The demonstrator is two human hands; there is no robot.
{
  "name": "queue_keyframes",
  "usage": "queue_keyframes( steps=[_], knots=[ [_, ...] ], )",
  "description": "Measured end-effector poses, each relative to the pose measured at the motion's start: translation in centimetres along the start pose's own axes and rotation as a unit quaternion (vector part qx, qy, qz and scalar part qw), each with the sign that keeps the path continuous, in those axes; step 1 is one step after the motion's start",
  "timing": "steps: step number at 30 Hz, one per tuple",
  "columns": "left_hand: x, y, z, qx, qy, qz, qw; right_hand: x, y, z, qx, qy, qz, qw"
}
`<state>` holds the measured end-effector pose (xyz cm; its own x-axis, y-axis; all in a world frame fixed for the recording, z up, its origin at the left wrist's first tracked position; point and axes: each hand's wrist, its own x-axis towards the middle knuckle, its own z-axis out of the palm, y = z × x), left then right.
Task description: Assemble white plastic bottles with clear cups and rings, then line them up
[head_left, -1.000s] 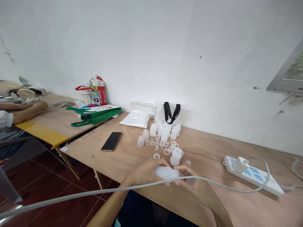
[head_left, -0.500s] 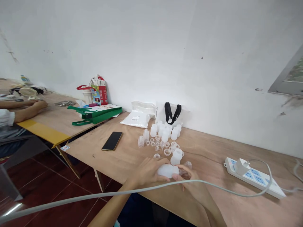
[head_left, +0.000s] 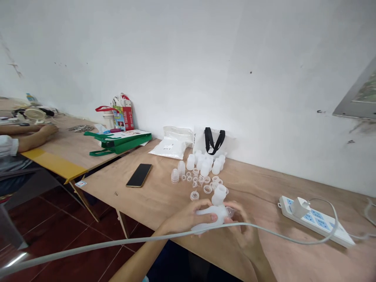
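Plywood tabletop, a milky plastic bottle held above it between two hands.
The left hand and right hand have their fingers closed around it; it looks light, soft-walled and slightly slick, best held around its body.

A scuffed white wall runs behind the plywood table, with a grey-framed window above its right end. Dark red floor tiles lie below, and another table stands just beside its left end.
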<state>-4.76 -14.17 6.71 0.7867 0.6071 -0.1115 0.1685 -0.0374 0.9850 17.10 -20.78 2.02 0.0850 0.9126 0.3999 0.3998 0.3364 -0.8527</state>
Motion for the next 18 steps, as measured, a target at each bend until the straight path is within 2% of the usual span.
queue_keyframes(
  steps=[2, 4, 6, 9, 12, 14, 16, 18],
  knots=[
    [0.1, -0.3, 0.1, -0.025, -0.02, -0.012, 0.999, 0.1, 0.2, 0.1, 0.031, -0.022, 0.017, 0.999],
    [0.3, -0.4, 0.3, 0.029, 0.029, 0.03, 0.999, 0.4, -0.2, 0.1, 0.07, -0.054, 0.061, 0.994],
    [0.3, -0.3, 0.6, 0.12, 0.098, 0.077, 0.985, 0.6, -0.9, -0.1, 0.101, -0.069, 0.107, 0.987],
    [0.0, 0.2, 1.3, 0.209, 0.148, 0.082, 0.963, 0.7, -1.8, -0.4, 0.112, -0.063, 0.134, 0.983],
    [-0.2, 0.4, 1.9, 0.234, 0.156, 0.071, 0.957, 1.0, -1.9, -0.6, 0.092, -0.071, 0.128, 0.985],
    [-0.2, 0.3, 2.1, 0.25, 0.142, 0.06, 0.956, 1.3, -1.4, -0.7, 0.061, -0.083, 0.116, 0.988],
    [0.0, -0.1, 1.9, 0.267, 0.117, 0.051, 0.955, 1.6, -0.7, -0.9, 0.006, -0.084, 0.103, 0.991],
    [0.5, -0.8, 1.3, 0.271, 0.117, 0.056, 0.954, 1.8, 0.0, -1.0, -0.065, -0.07, 0.095, 0.991]
  ],
)
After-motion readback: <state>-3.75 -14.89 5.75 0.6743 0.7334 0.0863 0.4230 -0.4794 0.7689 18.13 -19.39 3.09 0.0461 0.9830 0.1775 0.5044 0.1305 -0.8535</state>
